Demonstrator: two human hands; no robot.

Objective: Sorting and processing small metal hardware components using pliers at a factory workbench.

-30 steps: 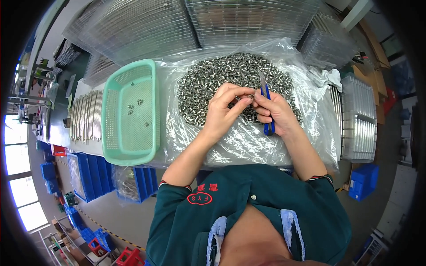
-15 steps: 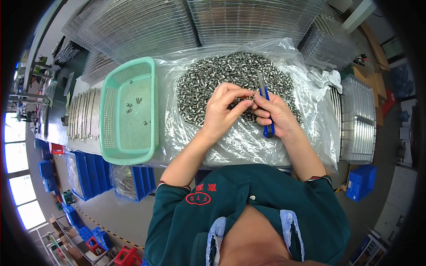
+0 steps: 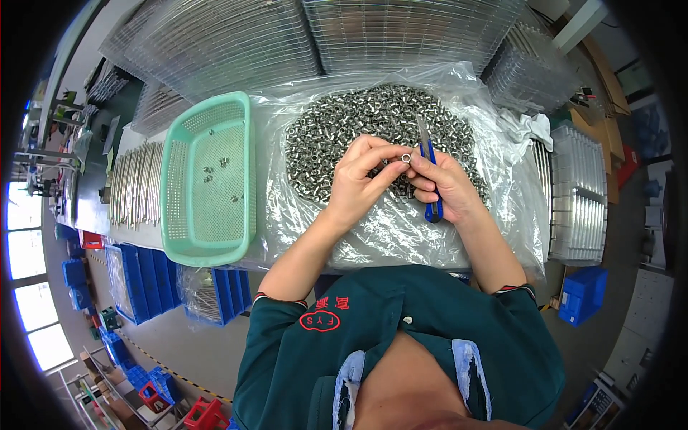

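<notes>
My left hand [image 3: 362, 179] pinches a small silver metal ring [image 3: 405, 157] between thumb and fingertips. My right hand [image 3: 448, 188] grips a blue-handled utility knife [image 3: 428, 166], blade pointing away from me, right beside the ring. Both hands hover over a large heap of small silver metal parts [image 3: 358, 122] lying on a clear plastic sheet [image 3: 401, 236]. To the left stands a mint green plastic basket [image 3: 179, 215] with several of the same parts on its bottom.
Wire mesh trays [image 3: 236, 36] are stacked at the back. Metal racks [image 3: 580, 201] stand at the right, and metal strips [image 3: 132, 183] lie left of the basket. Blue bins [image 3: 136, 279] sit below the table at the left, a blue box [image 3: 582, 294] at the right.
</notes>
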